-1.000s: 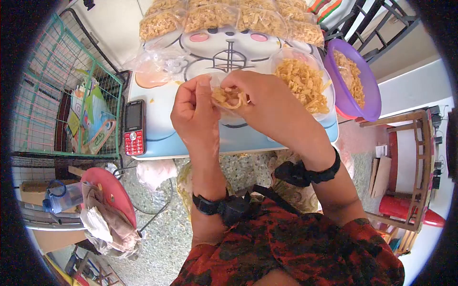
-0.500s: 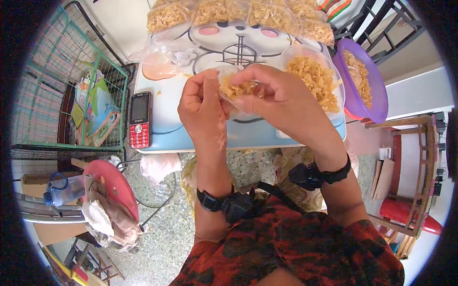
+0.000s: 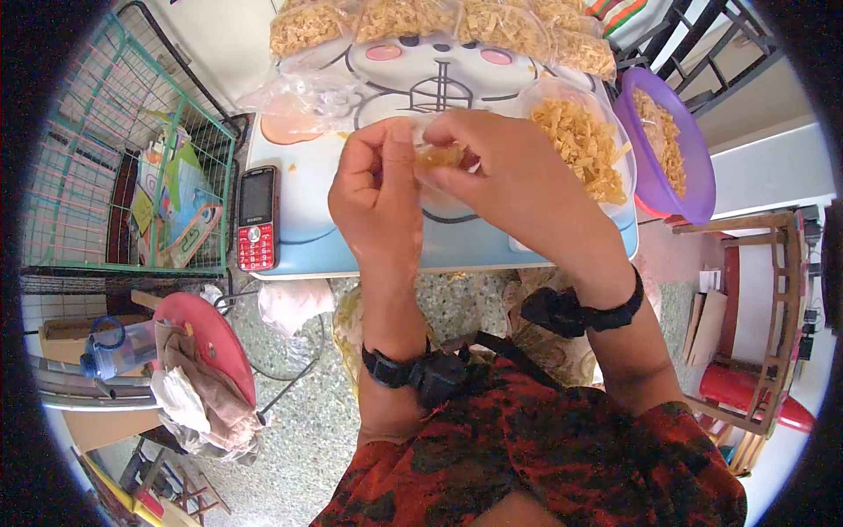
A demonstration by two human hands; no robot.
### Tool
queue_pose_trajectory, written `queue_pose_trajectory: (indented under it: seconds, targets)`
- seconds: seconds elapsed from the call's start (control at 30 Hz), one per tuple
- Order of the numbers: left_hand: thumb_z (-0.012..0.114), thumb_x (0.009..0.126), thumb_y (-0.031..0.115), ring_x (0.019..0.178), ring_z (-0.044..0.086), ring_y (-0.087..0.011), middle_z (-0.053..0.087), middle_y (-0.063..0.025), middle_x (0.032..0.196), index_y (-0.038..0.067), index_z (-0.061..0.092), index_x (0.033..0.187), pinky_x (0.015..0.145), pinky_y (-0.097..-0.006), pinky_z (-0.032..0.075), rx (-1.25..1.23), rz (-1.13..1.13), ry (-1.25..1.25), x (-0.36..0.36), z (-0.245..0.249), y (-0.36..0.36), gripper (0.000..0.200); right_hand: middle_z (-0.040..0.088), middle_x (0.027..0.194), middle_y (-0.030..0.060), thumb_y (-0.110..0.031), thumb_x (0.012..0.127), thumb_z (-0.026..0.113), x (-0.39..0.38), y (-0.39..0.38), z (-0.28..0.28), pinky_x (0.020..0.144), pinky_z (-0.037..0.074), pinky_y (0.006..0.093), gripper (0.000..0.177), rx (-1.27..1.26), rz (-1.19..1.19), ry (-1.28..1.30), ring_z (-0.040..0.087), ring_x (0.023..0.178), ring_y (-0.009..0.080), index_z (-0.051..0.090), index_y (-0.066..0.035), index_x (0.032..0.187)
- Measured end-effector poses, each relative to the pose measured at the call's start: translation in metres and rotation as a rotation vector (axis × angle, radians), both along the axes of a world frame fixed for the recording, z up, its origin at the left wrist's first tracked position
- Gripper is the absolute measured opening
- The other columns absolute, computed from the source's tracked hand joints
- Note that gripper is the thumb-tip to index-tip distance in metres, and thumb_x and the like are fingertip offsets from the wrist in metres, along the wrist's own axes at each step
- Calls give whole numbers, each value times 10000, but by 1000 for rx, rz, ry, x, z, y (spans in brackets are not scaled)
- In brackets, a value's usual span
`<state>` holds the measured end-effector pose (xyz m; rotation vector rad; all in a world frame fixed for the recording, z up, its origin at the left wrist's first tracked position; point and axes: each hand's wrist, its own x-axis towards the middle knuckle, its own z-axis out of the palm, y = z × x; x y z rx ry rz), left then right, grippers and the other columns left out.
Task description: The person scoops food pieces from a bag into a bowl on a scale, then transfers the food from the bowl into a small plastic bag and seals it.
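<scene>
Between my hands is a small clear plastic bag (image 3: 442,158) with pale yellow dried strips in it. My left hand (image 3: 378,189) is closed in a pinch on the bag's left edge. From the right, my right hand (image 3: 518,167) curls its thumb and fingers round the bag's other side, hiding part of it. Just right of that hand, a clear bowl (image 3: 537,91) holds a heap of loose yellow strips (image 3: 580,145). Several filled bags (image 3: 404,22) of the strips line the far side of the table.
A red phone (image 3: 257,218) lies at the left of the cartoon-printed table (image 3: 334,255). Empty-looking clear bags (image 3: 307,97) lie behind it. A purple basin (image 3: 698,180) with more strips stands at the right. A green wire cage (image 3: 132,193) and a pink stool (image 3: 224,351) are at the left.
My right hand has tilted and moved slightly up and left, closer to my left hand. Less of the strips in the bag shows now.
</scene>
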<state>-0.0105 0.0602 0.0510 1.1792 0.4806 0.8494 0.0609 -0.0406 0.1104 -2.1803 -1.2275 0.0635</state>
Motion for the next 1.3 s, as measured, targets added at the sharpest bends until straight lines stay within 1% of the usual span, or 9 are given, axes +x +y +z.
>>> queue_pose_trajectory:
  seconds: [0.1, 0.2, 0.3, 0.4, 0.5, 0.6, 0.9, 1.2, 1.3]
  targets:
    - [628, 938, 223, 557, 403, -3, 542, 51, 694, 37, 656, 960, 467, -172, 290, -41, 42, 16, -1, -1, 3, 190, 656, 868, 134, -157, 824, 668, -5, -5, 3, 660, 521, 334, 228, 129, -38, 248, 669, 759, 248, 593, -11, 982]
    - [626, 939, 222, 558, 401, -4, 539, 52, 688, 39, 659, 959, 469, -172, 284, -31, 27, 12, -1, 3, 2, 188, 639, 809, 222, -211, 816, 621, -2, -2, 4, 683, 504, 477, 235, 103, 7, 194, 640, 773, 400, 595, 10, 889]
    - [621, 942, 219, 567, 408, -5, 542, 52, 688, 41, 660, 964, 474, -171, 284, 2, -17, -27, -2, 4, -2, 183, 634, 797, 206, -195, 818, 611, 4, 3, -9, 683, 510, 477, 240, -60, 144, -123, 643, 754, 394, 591, 12, 938]
    - [615, 946, 214, 577, 419, -7, 557, 43, 706, 39, 660, 967, 478, -172, 289, 30, -4, -69, -3, 4, -2, 181, 648, 973, 158, -97, 859, 561, -1, 5, -1, 800, 509, 397, 143, -280, 105, -25, 630, 899, 375, 603, -16, 969]
    - [606, 951, 212, 575, 420, -10, 561, 34, 724, 37, 650, 970, 476, -176, 297, 32, 132, -27, -4, 4, 0, 182, 666, 982, 134, -109, 886, 543, -2, 0, -1, 795, 508, 388, 152, 178, 221, -105, 635, 909, 353, 635, -20, 968]
    - [598, 956, 217, 567, 414, -16, 549, 30, 732, 40, 630, 972, 471, -179, 306, 18, 262, -52, -4, 6, 2, 181, 670, 1018, 109, -121, 898, 553, 13, -18, 19, 787, 506, 354, 181, 292, 183, -308, 647, 912, 279, 655, -32, 1018]
    - [585, 963, 185, 692, 492, -34, 579, -1, 813, 6, 591, 964, 600, -185, 418, 270, 380, -112, -5, 5, -5, 180, 664, 945, 62, -127, 869, 635, 60, -116, 60, 719, 481, 270, 232, -201, -301, -236, 611, 788, 148, 667, -78, 1094]
    - [602, 955, 202, 736, 522, -43, 605, 2, 827, 17, 622, 959, 660, -187, 441, 189, 41, 102, 9, -3, -17, 186, 555, 1269, 144, -158, 805, 665, 85, -137, 15, 973, 436, 381, 488, -298, -79, -399, 540, 1153, 282, 544, -89, 1273]
    - [602, 955, 200, 737, 525, -45, 605, 2, 833, 19, 623, 972, 658, -186, 441, 177, 32, 121, 10, -5, -16, 183, 574, 1216, 143, -158, 801, 650, 80, -125, 18, 973, 432, 392, 432, -372, -131, -262, 546, 1148, 289, 564, -73, 1216]
